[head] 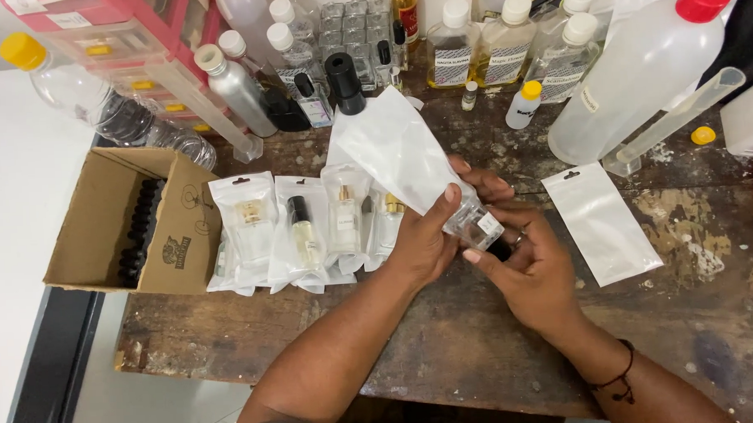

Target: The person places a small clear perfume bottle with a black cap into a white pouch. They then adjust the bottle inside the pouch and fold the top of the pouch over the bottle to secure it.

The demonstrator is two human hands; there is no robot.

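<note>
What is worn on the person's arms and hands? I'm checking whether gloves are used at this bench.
No gloves: both hands are bare, the forearms unsleeved. The right hand has a ring on one finger and a dark cord bracelet at its wrist. The left hand shows nothing worn.

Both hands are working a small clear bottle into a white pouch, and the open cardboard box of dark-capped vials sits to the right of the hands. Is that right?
Not quite. The head view shows the cardboard box to the left of the hands, at the table edge, not the right. The rest holds: the left hand and right hand are working a small clear bottle into a white pouch.
</note>
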